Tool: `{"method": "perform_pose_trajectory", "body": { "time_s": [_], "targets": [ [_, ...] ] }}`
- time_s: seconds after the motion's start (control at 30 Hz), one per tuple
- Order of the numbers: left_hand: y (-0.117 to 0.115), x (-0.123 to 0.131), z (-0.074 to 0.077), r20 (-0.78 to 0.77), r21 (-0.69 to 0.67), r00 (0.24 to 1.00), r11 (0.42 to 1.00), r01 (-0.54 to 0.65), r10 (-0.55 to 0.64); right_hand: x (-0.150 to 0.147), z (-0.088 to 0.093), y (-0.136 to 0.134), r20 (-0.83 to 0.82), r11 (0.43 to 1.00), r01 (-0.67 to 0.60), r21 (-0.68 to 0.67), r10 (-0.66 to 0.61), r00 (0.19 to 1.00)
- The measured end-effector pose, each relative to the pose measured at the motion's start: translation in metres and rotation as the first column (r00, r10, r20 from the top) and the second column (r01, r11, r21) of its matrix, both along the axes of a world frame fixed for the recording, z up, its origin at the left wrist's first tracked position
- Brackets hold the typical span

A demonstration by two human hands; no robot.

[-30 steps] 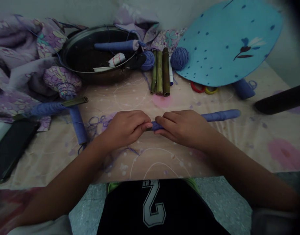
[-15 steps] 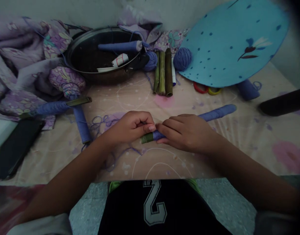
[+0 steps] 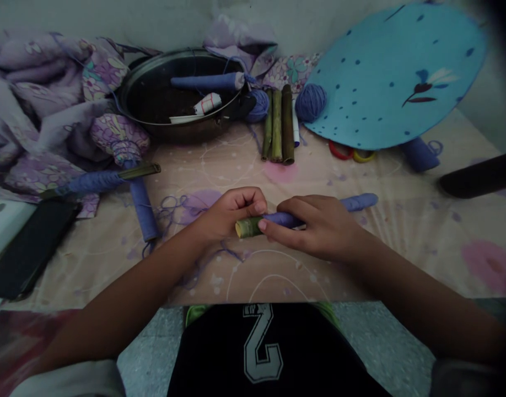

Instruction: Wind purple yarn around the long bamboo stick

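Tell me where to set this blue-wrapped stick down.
Bare sheet spreads right of your right hand, below the round blue board. A smaller patch lies between your left hand and the green sticks. It's crowded along the back, around the metal pan, and at the left, by the phone and the blue-wrapped rod.

- Large white "2", upside down in this view, on the black shirt, bottom middle of the frame
- Smaller white print just above it, too small to read
- Red marks on the white paper roll in the metal pan, upper middle, not legible as text
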State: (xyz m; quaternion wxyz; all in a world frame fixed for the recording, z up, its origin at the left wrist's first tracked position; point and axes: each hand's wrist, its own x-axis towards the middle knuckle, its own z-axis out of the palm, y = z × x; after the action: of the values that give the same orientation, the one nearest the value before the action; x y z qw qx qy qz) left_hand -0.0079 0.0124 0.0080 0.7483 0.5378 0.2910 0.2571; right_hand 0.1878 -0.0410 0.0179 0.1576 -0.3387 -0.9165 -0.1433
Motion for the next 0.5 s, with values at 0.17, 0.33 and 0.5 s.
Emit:
{"method": "perform_pose_trajectory", "body": {
  "time_s": [0.17, 0.33, 0.5],
  "targets": [
    [-0.0029, 0.0007, -0.0006, 0.009, -0.01, 0.997, 0.997, -0.076, 0.076, -0.0014, -0.0045, 0.0016, -0.06, 0.998, 0.052, -0.029, -0.053, 0.997],
    [-0.0059, 0.0033, 0.0005, 0.062, -0.033, 0.991, 0.992, -0.119, 0.121, 0.0002, -0.0018, -0.0002, -0.062, 0.964, 0.166, -0.21, -0.182, 0.981],
    [-0.0047, 0.0076, -0.0042, 0.077, -0.094, 0.989, 0.988, -0.119, 0.127, 0.0063, -0.0008, -0.0005, -0.001, 0.977, 0.107, -0.182, -0.109, 0.994]
  ]
}}
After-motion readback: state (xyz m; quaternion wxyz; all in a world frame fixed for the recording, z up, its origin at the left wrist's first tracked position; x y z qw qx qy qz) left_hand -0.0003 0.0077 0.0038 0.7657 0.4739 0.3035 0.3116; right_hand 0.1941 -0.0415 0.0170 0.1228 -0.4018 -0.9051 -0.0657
